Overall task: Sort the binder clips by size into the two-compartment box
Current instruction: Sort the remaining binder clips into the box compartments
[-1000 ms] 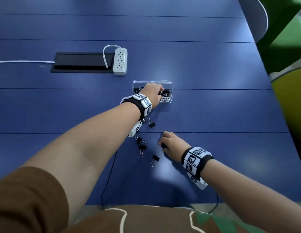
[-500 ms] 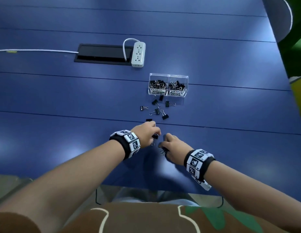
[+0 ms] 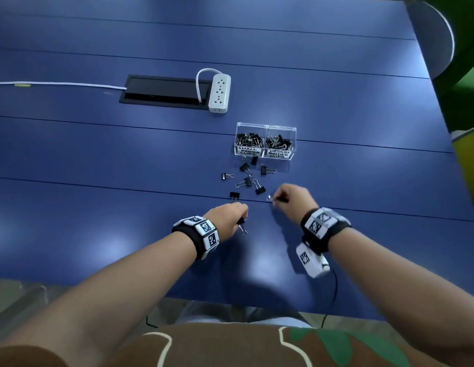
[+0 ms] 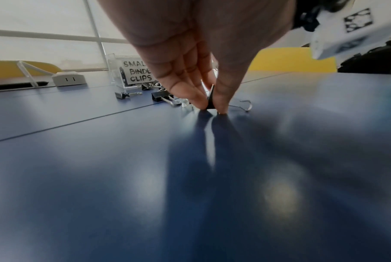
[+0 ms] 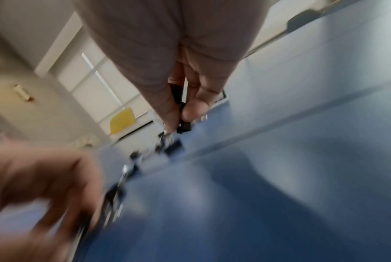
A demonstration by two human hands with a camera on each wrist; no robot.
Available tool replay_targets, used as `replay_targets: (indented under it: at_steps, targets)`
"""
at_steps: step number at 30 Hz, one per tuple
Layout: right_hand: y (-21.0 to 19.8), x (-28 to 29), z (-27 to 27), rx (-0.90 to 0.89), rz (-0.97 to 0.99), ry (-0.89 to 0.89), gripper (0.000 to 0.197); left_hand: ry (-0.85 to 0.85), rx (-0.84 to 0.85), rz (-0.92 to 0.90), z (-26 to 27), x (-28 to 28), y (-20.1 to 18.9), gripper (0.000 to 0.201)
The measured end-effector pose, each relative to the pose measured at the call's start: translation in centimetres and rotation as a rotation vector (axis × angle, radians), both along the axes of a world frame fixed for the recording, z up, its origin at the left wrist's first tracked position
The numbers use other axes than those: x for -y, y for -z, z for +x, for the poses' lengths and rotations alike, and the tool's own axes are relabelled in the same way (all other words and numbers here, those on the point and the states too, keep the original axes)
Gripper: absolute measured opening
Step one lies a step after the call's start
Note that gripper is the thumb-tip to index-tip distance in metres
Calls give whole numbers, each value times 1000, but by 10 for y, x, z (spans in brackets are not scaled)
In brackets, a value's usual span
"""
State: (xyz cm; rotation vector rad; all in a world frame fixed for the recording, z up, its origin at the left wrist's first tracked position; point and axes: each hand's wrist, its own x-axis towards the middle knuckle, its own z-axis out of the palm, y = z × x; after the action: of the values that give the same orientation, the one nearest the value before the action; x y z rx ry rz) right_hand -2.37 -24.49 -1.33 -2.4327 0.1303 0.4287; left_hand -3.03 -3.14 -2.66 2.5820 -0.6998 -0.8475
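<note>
A clear two-compartment box (image 3: pixel 265 127) stands on the blue table, labelled small on the left and medium on the right, with black clips in both halves. Several loose black binder clips (image 3: pixel 247 182) lie just in front of it. My left hand (image 3: pixel 242 218) pinches a black binder clip (image 3: pixel 241 225) against the table; in the left wrist view my left hand (image 4: pixel 211 106) holds that binder clip (image 4: pixel 211 99) between fingertips and thumb. My right hand (image 3: pixel 277 201) is lifted and pinches another binder clip (image 3: pixel 270 198); the blurred right wrist view shows that binder clip (image 5: pixel 183 126) in my right hand (image 5: pixel 179 120).
A white power strip (image 3: pixel 219 92) lies beside a black cable hatch (image 3: pixel 161 92) farther back on the left, with a white cable (image 3: pixel 58 84) running left. The table's right edge (image 3: pixel 442 115) borders green and yellow seats. The near edge is close to my body.
My left hand came back from the box to the near table and pinched a clip. My right hand rose and moved right and forward with its clip. The head view shifted.
</note>
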Motion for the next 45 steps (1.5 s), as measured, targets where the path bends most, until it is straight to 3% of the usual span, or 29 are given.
replay_targets:
  at_steps: [5,11,14,18,23,26,32,35,39,43,45]
  targets:
    - [-31,17,81,154,8,181,6,-36,-57,5,6,1,-1,15]
    - [-37,23,133,130,-97,158,9,-108,-36,-139,22,9,-10,12]
    - [-34,19,131,131,-131,107,20,-191,13,-207,44,17,-19,13]
    - [-30,-1,109,286,-100,-14,12,-355,114,-298,85,29,-32,11]
    - [3,-12,80,14,-117,-173,31,-533,236,-375,132,56,-45,13]
    - [18,-6,65,-17,-133,-210,42,-478,235,-351,147,78,-46,15]
    - [26,0,49,11,-144,-129,17,-414,226,-254,160,107,-38,21]
    - [24,2,43,-29,-142,-57,25,-276,247,-133,162,112,-31,29]
    - [12,13,42,7,-77,48,34,-76,399,69,153,111,-22,33]
    - [-12,25,75,162,-65,147,33,-142,427,46,145,98,-22,49]
    - [-19,27,97,170,-95,153,33,-210,408,-27,138,87,-25,47]
